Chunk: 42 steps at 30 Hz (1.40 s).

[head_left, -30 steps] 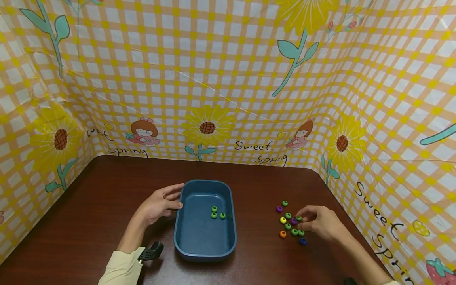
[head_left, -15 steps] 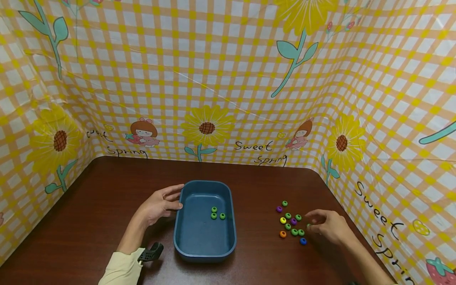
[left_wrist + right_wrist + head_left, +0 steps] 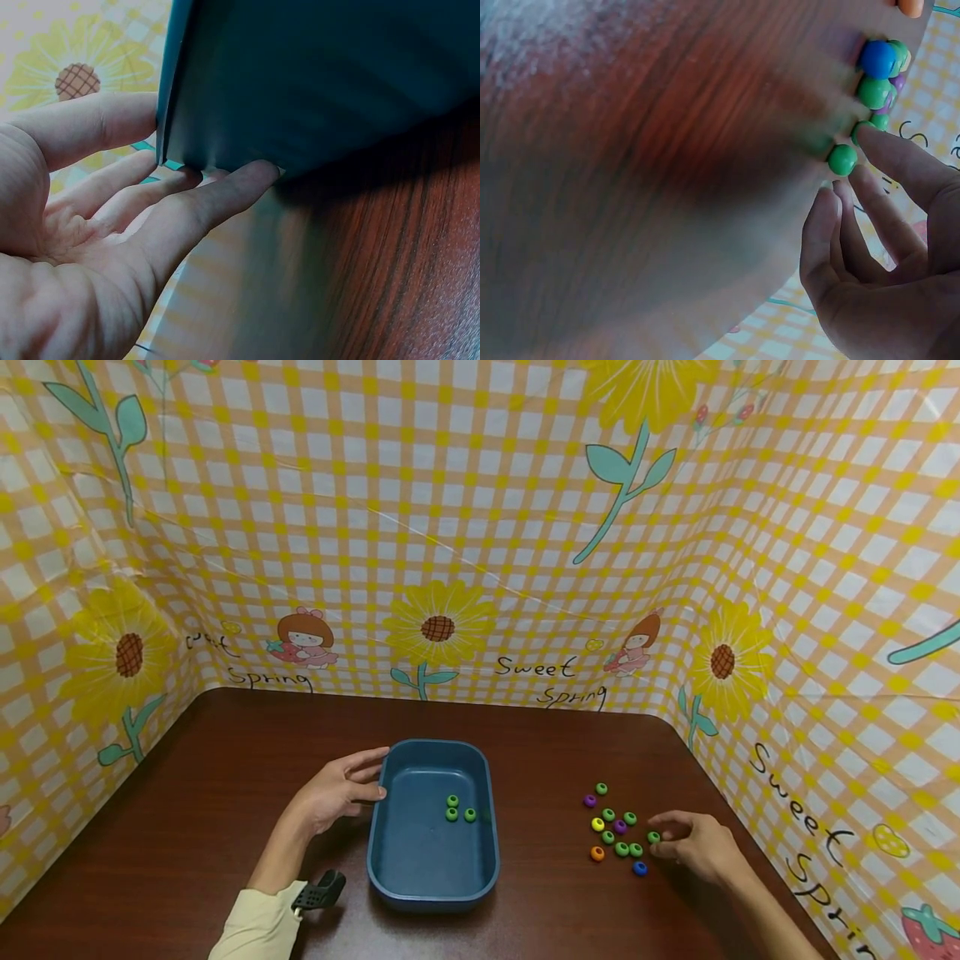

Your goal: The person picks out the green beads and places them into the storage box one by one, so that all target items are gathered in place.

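Observation:
My left hand (image 3: pixel 326 795) rests against the left wall of a blue tray (image 3: pixel 432 899), its fingers extended; in the left wrist view the thumb and fingers of that hand (image 3: pixel 112 202) touch the tray wall (image 3: pixel 300 82). Three green beads (image 3: pixel 452 814) lie inside the tray. On the right, my right hand (image 3: pixel 697 843) is low over the table, thumb and index finger apart on either side of a green bead (image 3: pixel 654 837). The right wrist view shows this bead (image 3: pixel 843 160) by the fingertips of the hand (image 3: pixel 885 262), not visibly gripped.
Just left of my right hand lie several more green beads (image 3: pixel 622 849), two purple ones (image 3: pixel 590 801), a yellow one (image 3: pixel 597 824), an orange one (image 3: pixel 597 853) and a blue one (image 3: pixel 640 868). A checked, flowered cloth (image 3: pixel 465 552) surrounds the brown table (image 3: pixel 247 743) at the back and sides.
My right hand has shifted right and slightly toward me from the bead group. A green bead hidden at first now shows at its fingertips, right of the others. My left hand and the tray have stayed put.

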Each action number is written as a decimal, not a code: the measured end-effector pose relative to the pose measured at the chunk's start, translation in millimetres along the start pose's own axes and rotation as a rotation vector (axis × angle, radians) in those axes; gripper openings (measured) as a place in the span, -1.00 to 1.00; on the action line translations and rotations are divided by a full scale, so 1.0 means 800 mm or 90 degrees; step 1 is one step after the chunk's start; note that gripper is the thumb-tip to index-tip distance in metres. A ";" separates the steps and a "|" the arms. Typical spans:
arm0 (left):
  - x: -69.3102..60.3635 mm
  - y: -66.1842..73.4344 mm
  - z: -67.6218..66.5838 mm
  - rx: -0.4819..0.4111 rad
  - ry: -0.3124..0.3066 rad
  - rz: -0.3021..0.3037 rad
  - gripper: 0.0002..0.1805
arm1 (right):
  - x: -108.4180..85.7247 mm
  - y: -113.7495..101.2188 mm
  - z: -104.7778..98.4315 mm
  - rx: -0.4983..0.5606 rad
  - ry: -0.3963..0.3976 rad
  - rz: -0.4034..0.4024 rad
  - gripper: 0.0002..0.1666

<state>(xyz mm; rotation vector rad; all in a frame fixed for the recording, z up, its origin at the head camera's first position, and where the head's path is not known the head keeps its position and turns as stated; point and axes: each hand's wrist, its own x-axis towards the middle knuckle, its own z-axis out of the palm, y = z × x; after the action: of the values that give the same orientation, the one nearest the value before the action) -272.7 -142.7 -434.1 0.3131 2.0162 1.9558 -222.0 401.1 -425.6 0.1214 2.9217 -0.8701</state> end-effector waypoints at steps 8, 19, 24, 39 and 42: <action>0.000 0.000 -0.001 -0.001 -0.006 0.000 -0.23 | 0.002 0.004 0.003 0.013 0.003 0.010 -0.49; 0.000 0.001 0.001 0.003 0.001 -0.002 -0.24 | 0.003 0.005 0.005 0.007 0.006 0.013 -0.63; 0.000 0.001 0.001 0.004 0.001 0.000 -0.24 | 0.004 0.007 0.005 -0.001 0.010 0.015 -0.68; 0.001 -0.001 0.001 -0.001 0.002 -0.003 -0.24 | 0.006 0.002 0.004 0.008 0.009 0.008 -0.71; 0.001 -0.001 0.000 -0.001 0.002 -0.003 -0.24 | 0.006 -0.006 0.003 0.012 0.011 -0.003 -0.72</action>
<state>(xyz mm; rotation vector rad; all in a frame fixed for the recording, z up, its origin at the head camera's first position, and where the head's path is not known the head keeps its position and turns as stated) -273.6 -142.0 -434.7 0.3046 2.0155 1.9558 -227.2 396.3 -425.5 0.1240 2.9307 -0.9021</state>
